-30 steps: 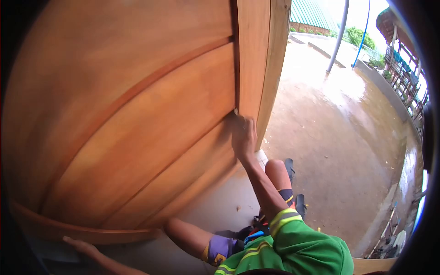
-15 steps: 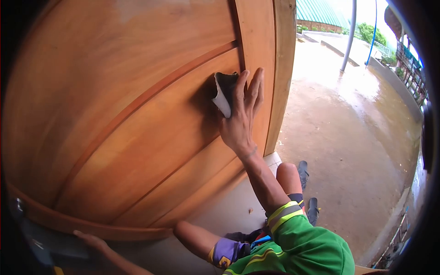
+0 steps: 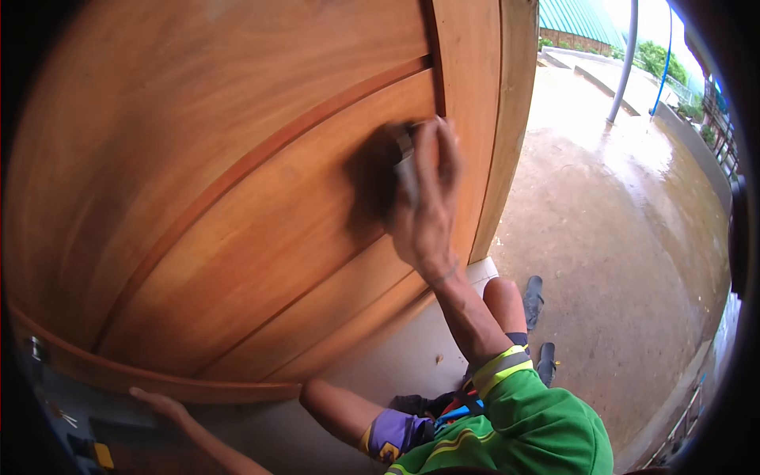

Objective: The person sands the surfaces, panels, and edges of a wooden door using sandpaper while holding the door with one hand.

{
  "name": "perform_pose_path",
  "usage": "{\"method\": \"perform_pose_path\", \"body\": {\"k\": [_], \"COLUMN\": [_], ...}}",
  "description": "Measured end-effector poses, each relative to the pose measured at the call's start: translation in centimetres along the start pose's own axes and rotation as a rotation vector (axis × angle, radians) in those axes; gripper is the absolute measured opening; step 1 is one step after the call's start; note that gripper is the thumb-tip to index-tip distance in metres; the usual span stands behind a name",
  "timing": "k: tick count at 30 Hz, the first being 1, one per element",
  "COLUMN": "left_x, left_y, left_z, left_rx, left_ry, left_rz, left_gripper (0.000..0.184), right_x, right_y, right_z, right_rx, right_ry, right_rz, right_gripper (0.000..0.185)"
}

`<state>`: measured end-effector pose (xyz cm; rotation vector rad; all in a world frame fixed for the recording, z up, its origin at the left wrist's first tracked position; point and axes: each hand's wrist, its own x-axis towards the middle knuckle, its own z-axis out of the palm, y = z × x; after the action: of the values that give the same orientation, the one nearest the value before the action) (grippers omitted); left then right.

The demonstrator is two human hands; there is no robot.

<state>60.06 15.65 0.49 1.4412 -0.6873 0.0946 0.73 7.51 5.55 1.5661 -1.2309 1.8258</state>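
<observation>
A brown wooden panel door (image 3: 261,198) fills the left and middle of the view. My right hand (image 3: 427,214) is on its panel near the upright stile, closed around a folded sheet of sandpaper (image 3: 407,170). The sheet is dark on one side and pale on the other; hand and sheet are blurred by motion. Down at the lower left, my left hand (image 3: 165,405) is at the door's near edge, its thumb side against the wood. The rest of its fingers are mostly hidden.
A wooden frame post (image 3: 507,119) borders the door on the right. Beyond it lies a wet concrete yard (image 3: 602,229) with a grey pole (image 3: 625,63). My bent knees are below the door, close to the pale floor (image 3: 380,356). A yellow-and-black object (image 3: 103,455) lies at bottom left.
My right hand has shifted slightly with the sandpaper along the panel, and the sheet shows narrower. The whole view has moved a little. My left hand stays at the door edge.
</observation>
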Motion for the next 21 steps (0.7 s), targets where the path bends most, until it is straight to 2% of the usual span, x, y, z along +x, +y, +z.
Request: {"method": "perform_pose_path", "body": {"k": [2,6,10,13,15,16,20,21], "left_x": [0.7,0.1,0.5,0.3,0.2,0.1,-0.1,-0.5], "left_y": [-0.2,0.4,-0.3,0.3,0.4,0.3,-0.3,0.1], "left_z": [-0.9,0.1,-0.1,-0.1,-0.2,-0.3,-0.3,0.0], "left_rx": [0.076,0.030,0.024,0.049,0.076,0.072,0.003,-0.021], "left_ry": [0.008,0.046,0.031,0.022,0.009,0.014,0.008,-0.002], "left_rz": [-0.046,-0.021,0.002,0.003,0.018,0.033,0.048,0.041], "left_gripper": [0.094,0.095,0.094,0.093,0.093,0.093,0.093,0.093], "right_x": [0.1,-0.9,-2.2,-5.1,-6.0,-6.1,-5.4,-4.9], "right_y": [-0.5,-0.6,0.2,-1.7,-3.0,-3.8,-5.0,-5.4], "right_z": [-0.4,0.7,1.1,2.5,3.9,3.5,3.9,4.1], "right_rx": [-0.033,-0.229,-0.195,0.181,0.251,0.118,0.267,0.295], "right_ry": [0.068,-0.008,-0.016,-0.034,-0.109,-0.133,-0.187,-0.193], "right_rz": [0.092,0.084,0.219,0.182,0.087,0.006,0.095,0.061], "right_gripper": [0.078,0.085,0.080,0.075,0.073,0.076,0.085,0.085]}}
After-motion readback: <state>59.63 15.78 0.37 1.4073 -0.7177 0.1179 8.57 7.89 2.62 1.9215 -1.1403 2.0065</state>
